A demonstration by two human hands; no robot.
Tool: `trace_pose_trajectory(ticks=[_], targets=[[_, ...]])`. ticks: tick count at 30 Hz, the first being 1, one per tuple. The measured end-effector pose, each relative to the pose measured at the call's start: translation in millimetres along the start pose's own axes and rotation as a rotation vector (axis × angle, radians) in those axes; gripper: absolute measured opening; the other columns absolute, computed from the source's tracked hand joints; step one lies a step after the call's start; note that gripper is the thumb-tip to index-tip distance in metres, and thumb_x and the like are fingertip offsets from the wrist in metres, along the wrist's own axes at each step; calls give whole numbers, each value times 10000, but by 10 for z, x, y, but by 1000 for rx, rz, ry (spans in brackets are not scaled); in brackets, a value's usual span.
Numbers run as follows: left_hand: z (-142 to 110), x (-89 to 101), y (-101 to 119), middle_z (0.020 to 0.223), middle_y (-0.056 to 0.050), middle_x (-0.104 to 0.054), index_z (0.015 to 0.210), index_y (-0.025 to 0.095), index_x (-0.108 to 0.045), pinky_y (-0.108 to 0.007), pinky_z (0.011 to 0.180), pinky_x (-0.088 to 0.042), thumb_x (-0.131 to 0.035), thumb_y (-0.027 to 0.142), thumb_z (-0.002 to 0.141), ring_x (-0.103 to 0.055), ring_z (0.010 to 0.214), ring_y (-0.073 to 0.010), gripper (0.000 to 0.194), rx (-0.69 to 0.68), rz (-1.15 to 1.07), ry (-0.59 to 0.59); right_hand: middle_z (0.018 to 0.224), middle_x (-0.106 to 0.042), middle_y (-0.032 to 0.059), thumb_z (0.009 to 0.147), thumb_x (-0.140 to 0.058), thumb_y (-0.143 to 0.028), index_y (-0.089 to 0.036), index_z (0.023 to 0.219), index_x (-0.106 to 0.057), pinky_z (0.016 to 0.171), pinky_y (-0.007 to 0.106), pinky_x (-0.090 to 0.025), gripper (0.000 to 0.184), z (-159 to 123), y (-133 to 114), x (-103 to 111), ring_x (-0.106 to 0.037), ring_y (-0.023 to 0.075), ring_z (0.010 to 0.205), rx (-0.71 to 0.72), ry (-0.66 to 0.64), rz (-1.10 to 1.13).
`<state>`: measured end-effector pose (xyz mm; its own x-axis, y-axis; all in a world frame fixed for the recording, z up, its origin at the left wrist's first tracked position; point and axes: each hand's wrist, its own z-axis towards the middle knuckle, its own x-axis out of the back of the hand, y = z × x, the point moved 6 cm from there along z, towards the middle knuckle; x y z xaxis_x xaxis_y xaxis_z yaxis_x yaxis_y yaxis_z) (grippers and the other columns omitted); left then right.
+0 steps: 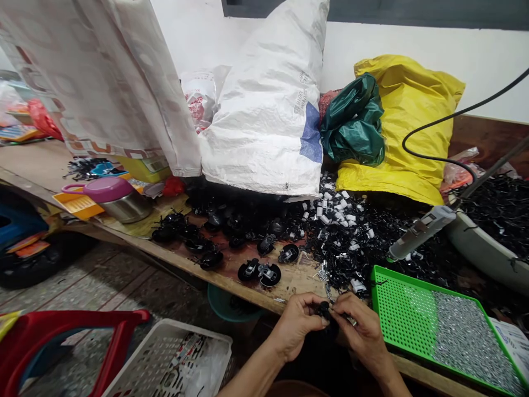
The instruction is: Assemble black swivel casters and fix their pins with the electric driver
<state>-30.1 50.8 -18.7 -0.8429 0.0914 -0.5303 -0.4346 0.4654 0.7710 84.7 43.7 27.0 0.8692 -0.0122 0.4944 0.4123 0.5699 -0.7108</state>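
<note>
Close to the bench's front edge, my left hand (298, 322) is closed around a small black plastic part (324, 310). Thumb and fingertips of my right hand (359, 320) pinch at the same part from the other side; whether they hold a smaller piece is too small to tell. Just left of my hands lie two round black assemblies with grey metal fittings (259, 271), side by side. Another such round piece (288, 253) rests behind them. Beyond my fingers spreads a heap of small black parts (347, 248) mixed with white plastic pieces (330, 208).
A green perforated tray (403, 309) of tiny metal pieces stands to the right, below a hanging grey electric screwdriver (421, 232). Large white (264, 121) and yellow sacks (413, 121) line the back. A purple-lidded steel container (119, 201) sits left. A white basket (215, 336) is below.
</note>
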Motion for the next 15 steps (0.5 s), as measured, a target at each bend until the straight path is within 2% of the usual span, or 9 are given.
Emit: trace_pose_trajectory(ticks=[3, 5, 8, 11, 13, 15], targets=[[21, -23, 1, 650, -4, -602, 672, 136, -669, -206, 606, -371, -666, 17, 470, -500, 621, -99, 234, -18, -7, -16, 666, -599, 34, 768, -493, -109, -198, 739, -565, 610, 293, -453, 118, -22, -9, 10, -567, 160, 677, 39, 55, -32], [22, -32, 35, 673, -5, -589, 669, 138, -668, -210, 619, -372, -669, 20, 466, -502, 653, -110, 235, -48, 33, -21, 670, -593, 32, 767, -507, -128, -195, 725, -557, 603, 283, -450, 94, -36, 36, 13, -565, 154, 663, -12, 73, 0], [3, -40, 134, 698, -4, -546, 674, 144, -679, -217, 633, -365, -659, 39, 483, -492, 691, -126, 219, -159, 206, -30, 676, -585, 25, 760, -536, -190, -186, 695, -541, 603, 263, -440, 65, -46, 139, 13, -557, 147, 657, -159, 31, 101], [-29, -76, 202, 694, -4, -515, 680, 157, -692, -220, 635, -349, -611, 41, 521, -477, 697, -131, 214, -247, 441, -78, 647, -570, 10, 736, -574, -263, -177, 666, -546, 574, 243, -411, 113, -57, 233, 6, -526, 137, 622, -322, -70, 187], [-50, -104, 202, 687, -1, -508, 677, 165, -696, -216, 615, -337, -588, 36, 524, -466, 687, -129, 228, -242, 523, -112, 596, -535, -8, 705, -606, -297, -173, 640, -551, 536, 227, -381, 151, -83, 274, -10, -483, 121, 577, -414, -113, 245], [-65, -127, 172, 667, 7, -503, 655, 160, -693, -211, 591, -325, -595, 38, 509, -451, 665, -123, 214, -186, 481, -132, 575, -505, -21, 677, -635, -311, -170, 624, -546, 514, 214, -363, 175, -132, 298, -44, -451, 106, 555, -496, -90, 335]])
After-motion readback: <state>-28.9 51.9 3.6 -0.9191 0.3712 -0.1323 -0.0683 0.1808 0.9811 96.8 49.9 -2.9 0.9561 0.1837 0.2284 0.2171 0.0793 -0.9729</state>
